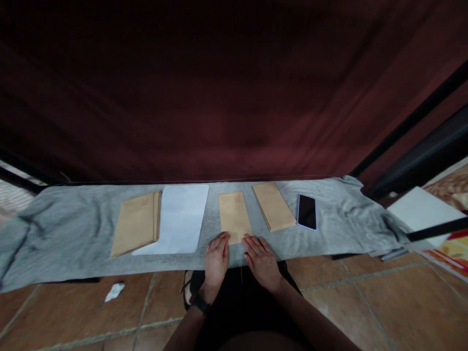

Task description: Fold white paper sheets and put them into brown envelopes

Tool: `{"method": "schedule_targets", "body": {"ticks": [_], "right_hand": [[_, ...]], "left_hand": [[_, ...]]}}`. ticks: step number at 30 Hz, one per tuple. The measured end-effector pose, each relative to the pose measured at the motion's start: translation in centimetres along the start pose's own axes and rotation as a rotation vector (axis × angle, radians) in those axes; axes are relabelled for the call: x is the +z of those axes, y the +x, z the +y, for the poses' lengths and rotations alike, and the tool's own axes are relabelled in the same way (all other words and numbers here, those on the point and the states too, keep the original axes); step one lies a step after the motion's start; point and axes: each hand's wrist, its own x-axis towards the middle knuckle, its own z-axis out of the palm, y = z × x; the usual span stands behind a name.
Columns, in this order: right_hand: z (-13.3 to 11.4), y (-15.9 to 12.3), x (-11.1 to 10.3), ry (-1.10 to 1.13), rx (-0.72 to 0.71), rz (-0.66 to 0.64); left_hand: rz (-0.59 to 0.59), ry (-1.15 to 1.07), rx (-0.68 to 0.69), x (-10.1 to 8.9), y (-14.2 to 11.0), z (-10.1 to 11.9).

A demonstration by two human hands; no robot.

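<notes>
A brown paper envelope [235, 212] lies in front of me on the grey cloth, with a small reddish mark near its far end. My left hand [216, 257] is at its near left corner, fingers together and bent over the edge. At the near right corner, my right hand [262, 261] rests with its fingers stretched out and slightly apart, the tips touching the paper. To the right lies a small stack of similar envelopes [274, 206]. A thicker stack of brown envelopes [135, 224] sits at the left, partly over white paper [183, 219].
A phone [306, 212] with a dark screen lies right of the envelopes. Grey cloth [343, 219] covers the narrow bench. Behind it hangs a dark red curtain [226, 126]. A crumpled white scrap [114, 291] lies on the tiled floor [168, 292]. Black bars stand at both sides.
</notes>
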Motion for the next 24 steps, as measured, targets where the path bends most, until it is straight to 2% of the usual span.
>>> {"method": "schedule_targets", "body": {"ticks": [6,10,17,22,24], "right_hand": [[-0.2,-0.1,0.0,0.044,0.052,0.009],[-0.3,0.0,-0.1,0.071,0.050,-0.001],[-0.2,-0.2,-0.3,0.078,0.078,0.020],[-1.0,-0.1,0.1,0.066,0.128,0.065],[-1.4,0.2,0.3,0.058,0.150,0.087]], "left_hand": [[-0.132,0.077,0.222,1.2,-2.3,2.0],[-0.163,0.074,0.167,0.9,-2.9,2.6],[-0.102,0.057,0.055,-0.8,-3.1,1.1],[-0.047,0.181,-0.032,-0.9,-2.7,2.1],[0.000,0.160,-0.076,-0.7,-1.9,2.5]]}}
